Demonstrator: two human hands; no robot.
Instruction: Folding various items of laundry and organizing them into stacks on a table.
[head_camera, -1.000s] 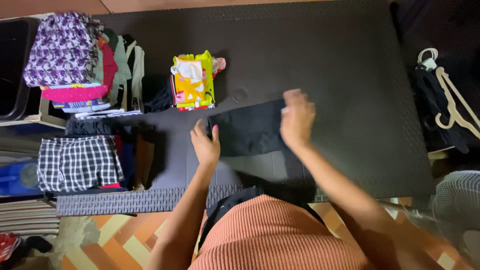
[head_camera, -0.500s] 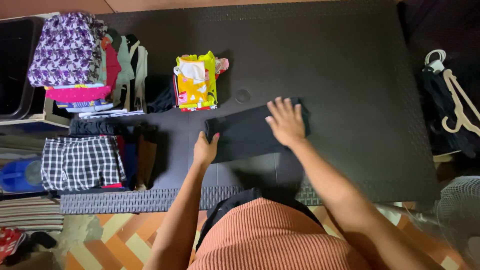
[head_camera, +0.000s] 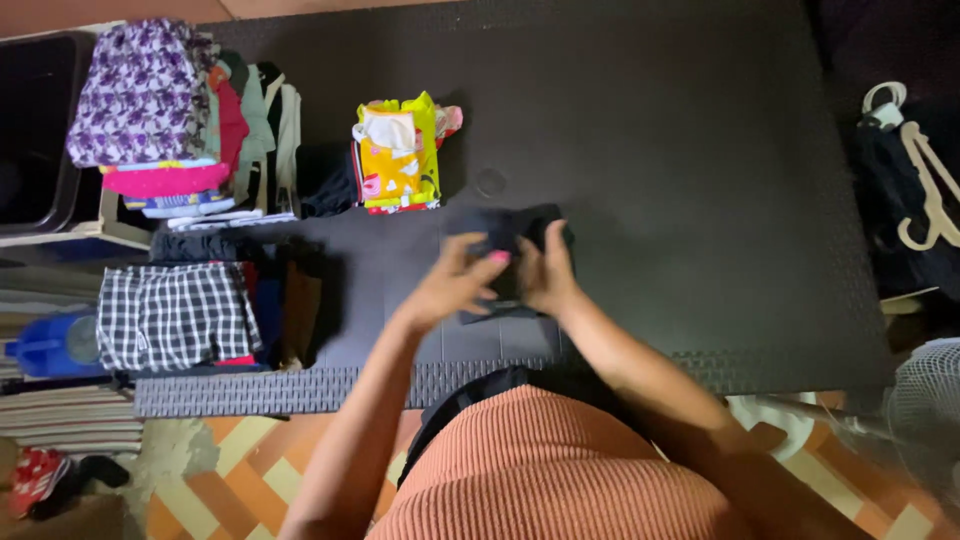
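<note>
A dark folded garment lies on the black foam mat in front of me, folded into a small bundle. My left hand and my right hand are both on it, close together, fingers gripping the cloth; the picture is blurred there. A small stack of yellow, white and pink folded clothes sits just beyond the garment, to its left.
At far left a tall stack topped by a purple patterned cloth rests on a box, with a checked black-and-white pile below it. White hangers on dark cloth lie at right. A fan stands bottom right.
The dark garment has been folded from a wide strip into a small bundle. Both hands moved together over it; the right hand came in from the right end.
</note>
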